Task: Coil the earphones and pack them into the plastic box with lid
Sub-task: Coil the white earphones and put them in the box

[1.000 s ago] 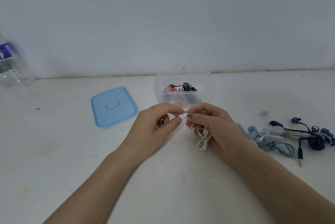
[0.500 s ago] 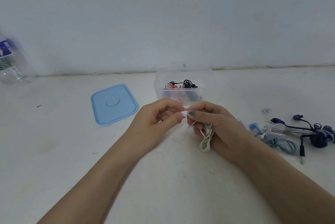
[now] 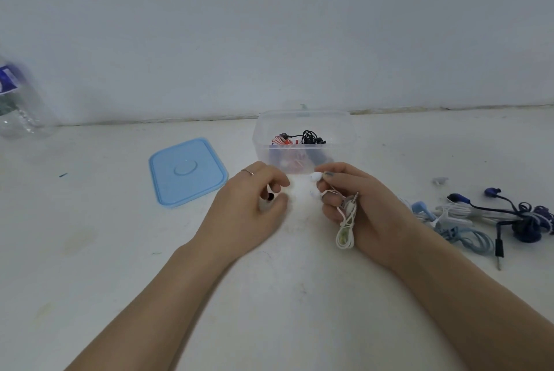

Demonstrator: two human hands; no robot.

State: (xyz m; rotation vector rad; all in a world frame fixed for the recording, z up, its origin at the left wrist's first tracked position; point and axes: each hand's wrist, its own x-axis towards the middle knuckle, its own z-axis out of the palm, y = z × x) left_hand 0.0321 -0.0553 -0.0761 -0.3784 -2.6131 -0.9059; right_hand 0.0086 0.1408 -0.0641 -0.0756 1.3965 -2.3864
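Right now your right hand (image 3: 364, 208) grips the coiled white earphones (image 3: 346, 223), pinching one earbud at the fingertips, while your left hand (image 3: 250, 208) curls around a small dark-tipped piece, apart from the coil. Just beyond stands the open plastic box (image 3: 302, 142), with the blue lid (image 3: 187, 171) lying to its left.

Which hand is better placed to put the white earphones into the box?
The right hand, probably: it already grips the coiled white earphones, and the open plastic box stands just behind it. The left hand does not hold the coil.
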